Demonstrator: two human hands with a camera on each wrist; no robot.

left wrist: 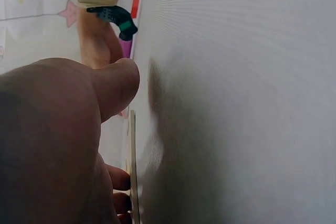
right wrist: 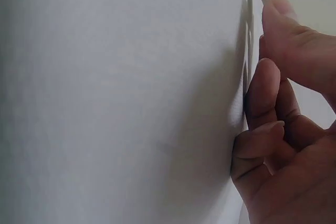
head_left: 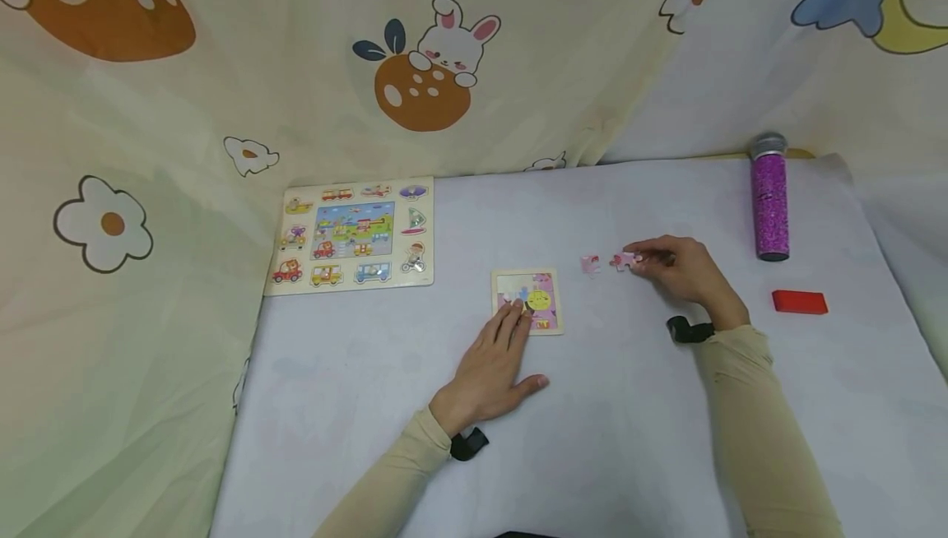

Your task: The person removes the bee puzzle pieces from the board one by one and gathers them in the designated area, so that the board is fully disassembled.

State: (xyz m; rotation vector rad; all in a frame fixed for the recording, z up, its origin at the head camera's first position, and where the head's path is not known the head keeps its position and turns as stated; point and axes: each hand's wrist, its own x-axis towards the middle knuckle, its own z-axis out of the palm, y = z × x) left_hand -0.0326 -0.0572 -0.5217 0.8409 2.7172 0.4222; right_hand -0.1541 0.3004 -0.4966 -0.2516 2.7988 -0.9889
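A small square jigsaw puzzle (head_left: 548, 281) in a pale wooden frame lies on the table, showing pink pieces and a yellow round figure. Over its lower left part rests my left hand (head_left: 489, 369), fingers straight, thumb spread out on the cloth; the hand hides part of the puzzle. To the right, my right hand (head_left: 677, 271) pinches a pink puzzle piece (head_left: 622, 261) between thumb and finger, close to the table. Its thin pale edge shows at the fingertips (right wrist: 275, 4) in the right wrist view. Just left of it lies another pink puzzle piece (head_left: 590, 264).
A larger wooden vehicle puzzle board (head_left: 424, 271) lies at the back left. On the right are a purple glittery cylinder (head_left: 771, 205) with a grey cap and a red block (head_left: 800, 302). A printed curtain (head_left: 311, 94) hangs behind the white-covered table (head_left: 592, 456).
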